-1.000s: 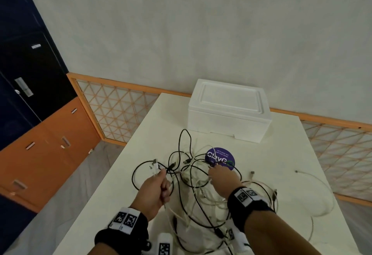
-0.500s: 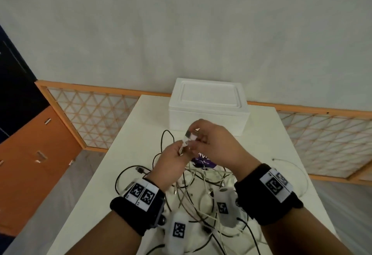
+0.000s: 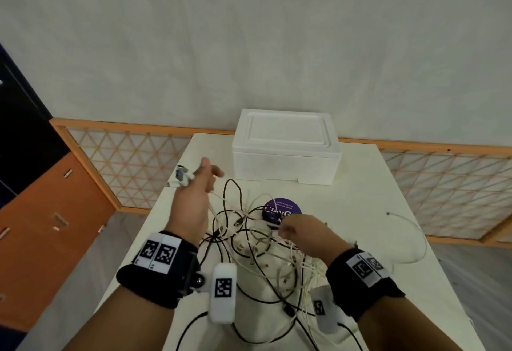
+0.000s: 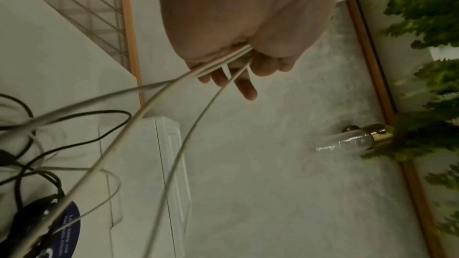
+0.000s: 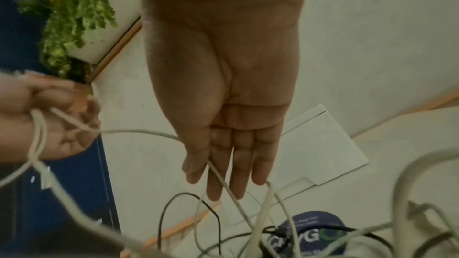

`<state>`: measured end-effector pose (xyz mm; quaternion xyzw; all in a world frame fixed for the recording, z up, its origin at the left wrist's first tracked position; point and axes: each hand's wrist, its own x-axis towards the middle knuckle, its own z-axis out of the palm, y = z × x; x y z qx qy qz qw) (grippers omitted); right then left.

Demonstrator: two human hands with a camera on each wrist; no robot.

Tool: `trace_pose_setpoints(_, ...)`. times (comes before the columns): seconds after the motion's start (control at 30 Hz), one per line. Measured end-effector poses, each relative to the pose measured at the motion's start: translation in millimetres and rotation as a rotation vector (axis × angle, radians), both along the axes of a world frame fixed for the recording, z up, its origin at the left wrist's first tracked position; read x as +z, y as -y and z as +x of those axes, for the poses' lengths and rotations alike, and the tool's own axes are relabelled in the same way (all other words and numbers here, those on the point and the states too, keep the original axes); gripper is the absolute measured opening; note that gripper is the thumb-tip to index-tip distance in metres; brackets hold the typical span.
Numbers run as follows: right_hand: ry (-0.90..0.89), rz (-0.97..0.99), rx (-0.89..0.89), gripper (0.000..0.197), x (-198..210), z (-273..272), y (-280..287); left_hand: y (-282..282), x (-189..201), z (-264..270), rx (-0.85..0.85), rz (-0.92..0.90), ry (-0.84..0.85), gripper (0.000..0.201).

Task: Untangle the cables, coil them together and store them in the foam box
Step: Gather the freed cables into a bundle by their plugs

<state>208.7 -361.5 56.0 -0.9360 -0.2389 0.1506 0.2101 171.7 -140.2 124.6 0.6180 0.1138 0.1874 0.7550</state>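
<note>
A tangle of black and white cables (image 3: 263, 245) lies on the white table (image 3: 360, 189), around a purple round disc (image 3: 281, 209). The white foam box (image 3: 285, 151) stands behind it with its lid on. My left hand (image 3: 205, 173) is raised over the table's left edge and grips several white cable ends (image 4: 223, 60); their plugs (image 3: 181, 177) stick out to the left. My right hand (image 3: 288, 230) hovers low over the tangle by the disc. In the right wrist view its fingers (image 5: 223, 180) are straight, and a white cable (image 5: 223, 181) runs across them.
One loose white cable (image 3: 415, 239) curves alone at the table's right. An orange-framed lattice rail (image 3: 124, 162) runs behind and left of the table, with an orange cabinet (image 3: 41, 226) beyond. Green plants (image 4: 422, 26) and a glass bulb (image 4: 352, 140) show on the wall side.
Both hands were together above the tangle, holding a plug. The left hand has since swung up and left with the white cable ends; the right hand has dropped to the tangle.
</note>
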Motion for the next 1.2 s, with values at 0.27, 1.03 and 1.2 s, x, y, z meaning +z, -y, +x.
trace_pose_setpoints(0.27,0.091,0.331,-0.088,0.012,67,-8,-12,23,-2,-19,-0.389,0.082,-0.091,0.016)
trace_pose_setpoints(1.03,0.001,0.623,-0.187,0.017,55,-29,-7,53,-11,-12,-0.386,-0.061,-0.028,0.023)
trace_pose_setpoints(1.2,-0.051,1.084,-0.209,0.024,90,-23,-10,78,-34,-18,-0.357,0.164,-0.240,0.026)
